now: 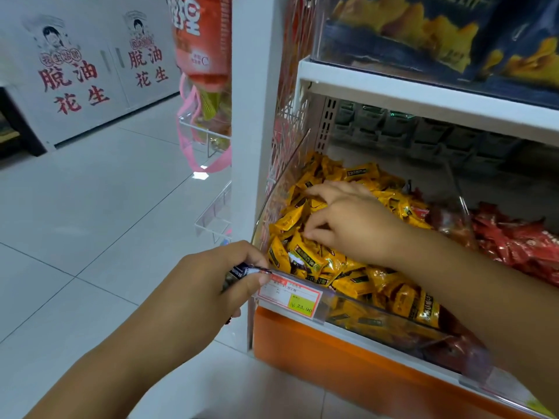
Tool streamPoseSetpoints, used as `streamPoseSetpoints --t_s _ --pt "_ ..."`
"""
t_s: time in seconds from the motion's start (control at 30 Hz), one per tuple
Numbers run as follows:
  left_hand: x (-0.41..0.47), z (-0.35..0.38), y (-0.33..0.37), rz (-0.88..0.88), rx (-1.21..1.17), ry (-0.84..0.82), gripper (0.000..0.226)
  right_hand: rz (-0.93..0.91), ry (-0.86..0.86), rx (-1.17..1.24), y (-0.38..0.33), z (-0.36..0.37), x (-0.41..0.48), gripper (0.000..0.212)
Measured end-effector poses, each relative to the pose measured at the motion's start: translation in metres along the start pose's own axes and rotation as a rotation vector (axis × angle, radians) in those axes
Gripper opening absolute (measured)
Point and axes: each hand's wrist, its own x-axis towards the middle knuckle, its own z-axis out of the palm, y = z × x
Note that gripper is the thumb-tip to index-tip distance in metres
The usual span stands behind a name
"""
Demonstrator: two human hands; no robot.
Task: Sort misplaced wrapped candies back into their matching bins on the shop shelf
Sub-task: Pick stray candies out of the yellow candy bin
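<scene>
Left hand [208,285] fingers clamped on dark wrapped candies [242,272] at the clear bin [363,309] front corner. Right hand [348,219] fingers apart, resting on yellow candies [317,261] inside.

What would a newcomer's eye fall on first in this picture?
The heap of yellow candies in the clear bin at the centre, with the right hand spread over it. Beside the bin's front corner, the left hand grips dark candies; red candies lie further right.
</scene>
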Motion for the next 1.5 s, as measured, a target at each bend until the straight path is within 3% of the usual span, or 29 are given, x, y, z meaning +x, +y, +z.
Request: streamPoseSetpoints --t_s 0.1,0.27,0.4,0.57,0.7,0.8,0.9,0.97,1.07,1.2,1.33,1.43,1.5 --pt "-0.001 0.000 -0.002 0.002 0.003 0.005 0.010 -0.028 0.009 0.102 0.003 -0.002 -0.012 0.015" --pt "0.000 0.000 -0.003 0.000 0.025 0.016 0.009 -0.086 -0.112 -0.047 -0.019 0.013 -0.014 0.039" --pt "-0.001 -0.003 -0.004 -0.002 0.024 0.018 0.011 -0.010 -0.059 -0.023 -0.028 0.019 -0.007 0.023" --pt "-0.003 -0.005 -0.001 -0.010 0.026 0.005 0.007 0.005 -0.025 -0.104 -0.030 0.025 -0.009 0.028" --pt "-0.005 -0.007 -0.001 -0.003 0.017 0.009 0.008 -0.033 0.105 0.041 -0.023 0.018 -0.010 0.019" --pt "-0.007 -0.011 -0.004 -0.006 0.001 0.044 0.008 -0.083 0.241 0.357 -0.017 0.005 -0.012 0.011" --pt "-0.008 -0.014 -0.007 0.001 -0.016 0.083 0.010 -0.093 0.067 0.608 -0.022 -0.006 -0.012 0.014" --pt "-0.009 -0.014 -0.007 0.010 -0.032 0.083 0.011 -0.146 -0.105 0.645 -0.029 -0.007 -0.009 0.020" --pt "-0.008 -0.010 -0.005 0.015 -0.062 0.038 0.012 -0.170 -0.297 0.472 -0.036 0.000 0.002 0.039" --pt "-0.006 -0.007 -0.006 -0.004 -0.050 -0.026 0.018 -0.092 -0.354 0.239 -0.021 -0.004 0.008 0.043" --pt "-0.005 -0.009 -0.009 -0.017 -0.035 -0.049 0.018 -0.078 -0.277 0.153 -0.008 -0.005 0.011 0.032" --pt "-0.005 -0.009 -0.010 -0.022 -0.037 -0.065 0.018 -0.121 -0.034 0.301 -0.013 0.003 0.011 0.022" --pt "-0.004 -0.009 -0.010 -0.019 -0.043 -0.067 0.017 -0.215 0.034 0.369 -0.023 0.004 0.013 0.016"
